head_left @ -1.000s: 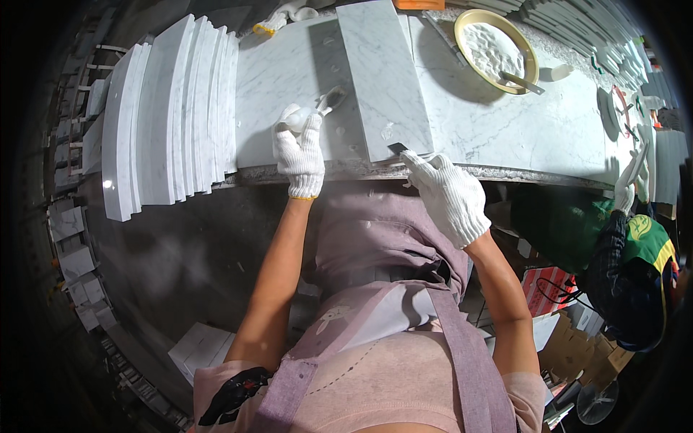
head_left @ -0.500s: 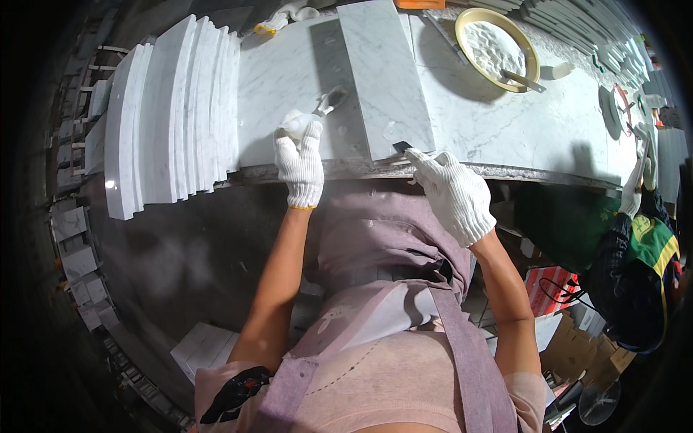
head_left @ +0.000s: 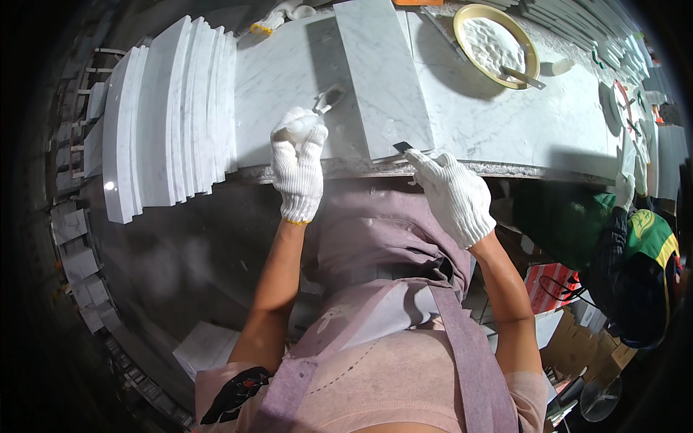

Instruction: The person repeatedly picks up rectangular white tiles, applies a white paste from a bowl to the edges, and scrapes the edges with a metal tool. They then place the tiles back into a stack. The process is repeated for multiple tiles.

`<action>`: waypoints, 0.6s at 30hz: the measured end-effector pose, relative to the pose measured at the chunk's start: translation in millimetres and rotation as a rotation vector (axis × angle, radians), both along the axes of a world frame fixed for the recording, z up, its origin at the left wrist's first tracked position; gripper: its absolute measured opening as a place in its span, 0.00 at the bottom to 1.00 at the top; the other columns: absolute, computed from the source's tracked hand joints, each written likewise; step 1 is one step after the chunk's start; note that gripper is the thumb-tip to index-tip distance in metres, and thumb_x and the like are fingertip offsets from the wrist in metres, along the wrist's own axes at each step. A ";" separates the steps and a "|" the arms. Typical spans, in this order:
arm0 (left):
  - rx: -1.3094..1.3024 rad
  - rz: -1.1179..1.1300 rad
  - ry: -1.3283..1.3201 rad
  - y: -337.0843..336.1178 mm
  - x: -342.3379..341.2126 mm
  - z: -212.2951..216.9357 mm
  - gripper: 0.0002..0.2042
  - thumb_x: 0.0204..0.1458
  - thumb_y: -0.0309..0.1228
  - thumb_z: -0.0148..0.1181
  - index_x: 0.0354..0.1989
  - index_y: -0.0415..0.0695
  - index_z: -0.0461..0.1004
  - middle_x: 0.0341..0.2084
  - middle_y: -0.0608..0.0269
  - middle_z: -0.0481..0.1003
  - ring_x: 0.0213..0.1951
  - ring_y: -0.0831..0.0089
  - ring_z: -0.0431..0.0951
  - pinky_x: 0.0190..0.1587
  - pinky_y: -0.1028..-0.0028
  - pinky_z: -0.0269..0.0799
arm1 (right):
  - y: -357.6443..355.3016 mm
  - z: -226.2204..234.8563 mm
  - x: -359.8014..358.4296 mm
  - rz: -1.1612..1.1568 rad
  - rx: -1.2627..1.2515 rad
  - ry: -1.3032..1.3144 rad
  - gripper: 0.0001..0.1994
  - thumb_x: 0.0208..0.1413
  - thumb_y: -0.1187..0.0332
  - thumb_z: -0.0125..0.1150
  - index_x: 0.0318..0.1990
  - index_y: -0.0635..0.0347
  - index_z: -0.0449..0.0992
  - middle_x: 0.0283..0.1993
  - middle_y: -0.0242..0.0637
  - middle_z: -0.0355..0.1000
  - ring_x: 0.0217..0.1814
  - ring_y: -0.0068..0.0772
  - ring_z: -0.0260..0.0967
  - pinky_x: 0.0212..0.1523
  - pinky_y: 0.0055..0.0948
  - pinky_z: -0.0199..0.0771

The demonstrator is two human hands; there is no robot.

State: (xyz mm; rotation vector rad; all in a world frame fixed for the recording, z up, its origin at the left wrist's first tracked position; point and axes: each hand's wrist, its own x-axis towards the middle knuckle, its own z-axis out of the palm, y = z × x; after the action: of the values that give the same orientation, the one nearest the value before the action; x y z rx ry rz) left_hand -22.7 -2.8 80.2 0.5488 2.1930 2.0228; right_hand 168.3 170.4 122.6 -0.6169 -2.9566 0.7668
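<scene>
A long, narrow white marble slab (head_left: 382, 79) with faint grey veining lies on the marble worktop (head_left: 491, 123), running from the far edge toward the person, its near end reaching the front edge of the bench just above the purple apron (head_left: 375, 238). Its surface is smooth and pale, its edges straight and cleanly cut. The left hand (head_left: 297, 162), in a white knitted glove, is closed around the handle of a small putty knife (head_left: 328, 99), whose grey blade points toward the slab's left edge and lies just beside it; a lump of white paste seems to sit on the glove, though it is hard to tell. The right hand (head_left: 451, 195), also in a white glove, pinches a small dark blade (head_left: 402, 146) between fingertips at the slab's near right corner, touching the edge. One slab lies flat under the two hands; to the left, a stack of about seven curved white marble pieces (head_left: 170, 119) stands on edge, leaning together. One round yellow-rimmed bowl (head_left: 497, 45) of white paste sits on the far right of the worktop with one tool resting in it. At the right rim, another person in a dark and green top (head_left: 642, 274) stands close to the bench.
</scene>
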 end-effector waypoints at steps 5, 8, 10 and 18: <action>-0.137 -0.012 -0.028 -0.3 6.2 10.0 0.19 0.61 0.25 0.67 0.60 0.40 0.72 0.50 0.62 0.80 0.51 0.74 0.79 0.58 0.71 0.74 | 2.5 3.5 -12.0 -0.074 -0.077 0.082 0.21 0.64 0.66 0.61 0.64 0.40 0.78 0.37 0.41 0.75 0.36 0.46 0.77 0.36 0.40 0.76; -0.126 -0.043 -0.034 0.1 8.5 13.8 0.19 0.61 0.25 0.68 0.59 0.40 0.72 0.51 0.62 0.80 0.52 0.74 0.78 0.59 0.71 0.74 | 3.3 9.1 -25.6 -0.035 -0.086 0.108 0.21 0.65 0.65 0.61 0.65 0.39 0.77 0.37 0.41 0.74 0.36 0.46 0.75 0.35 0.41 0.76; -0.125 -0.058 0.016 -0.8 7.8 14.5 0.19 0.61 0.24 0.67 0.59 0.41 0.73 0.52 0.61 0.79 0.53 0.73 0.78 0.60 0.71 0.73 | 3.6 12.0 -27.1 0.018 -0.057 0.066 0.22 0.65 0.65 0.61 0.66 0.38 0.77 0.37 0.40 0.74 0.35 0.44 0.75 0.35 0.41 0.76; -0.147 -0.090 0.087 -5.5 5.0 15.1 0.16 0.62 0.24 0.66 0.57 0.41 0.73 0.53 0.61 0.79 0.54 0.74 0.77 0.60 0.72 0.72 | 4.8 8.8 -4.7 -0.014 -0.099 0.064 0.22 0.65 0.66 0.60 0.66 0.39 0.76 0.37 0.41 0.74 0.35 0.46 0.76 0.35 0.40 0.76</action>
State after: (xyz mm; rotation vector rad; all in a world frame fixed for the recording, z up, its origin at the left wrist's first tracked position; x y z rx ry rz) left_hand -17.7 -8.4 95.3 0.7150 2.2983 1.8084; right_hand 163.6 175.2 131.4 -0.6059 -2.8682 0.9182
